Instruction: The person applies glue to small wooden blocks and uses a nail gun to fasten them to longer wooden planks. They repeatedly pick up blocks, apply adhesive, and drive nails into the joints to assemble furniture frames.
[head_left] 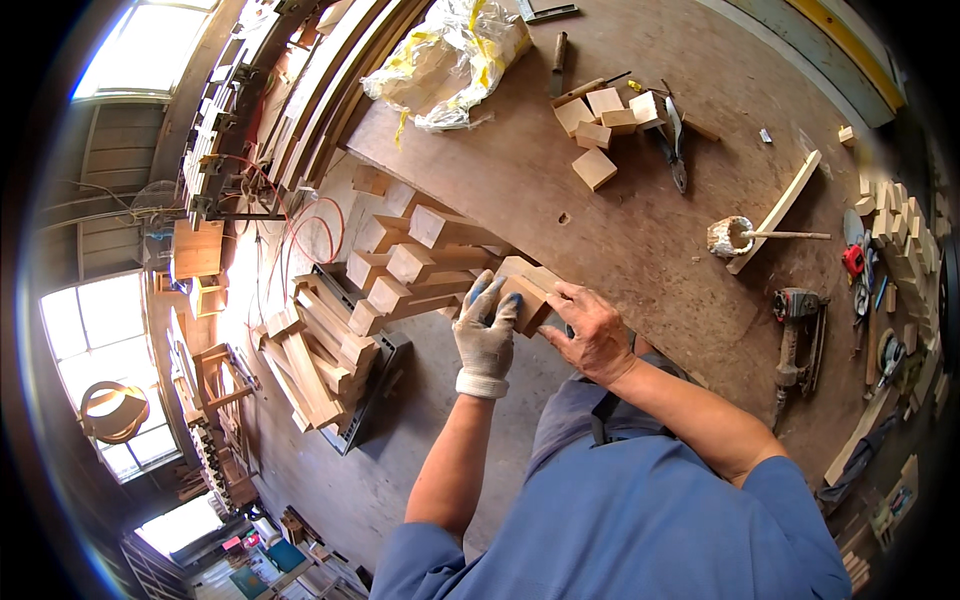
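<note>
At the near edge of the workbench, both of my hands are on a pale wooden block (pixel 531 304), whose face toward me is browner. My left hand (pixel 484 340), in a whitish knit glove with blue patches on its fingers, grips the block's left side. My bare right hand (pixel 592 332) holds its right side with thumb and fingers; some fingertips are hidden behind the wood. Another light wooden surface (pixel 527 268) shows just beyond the block, and I cannot tell whether the two are joined. Thick wooden posts (pixel 425 263) are stacked close to my left hand.
The brown bench (pixel 640 240) carries small wooden blocks (pixel 595 168), pincers (pixel 677 150), a pot (pixel 728 237) with a stick across it, a wooden strip (pixel 785 205), a power drill (pixel 793 330) and a crumpled plastic bag (pixel 450 65). More lumber (pixel 310 370) lies on a low stand at left.
</note>
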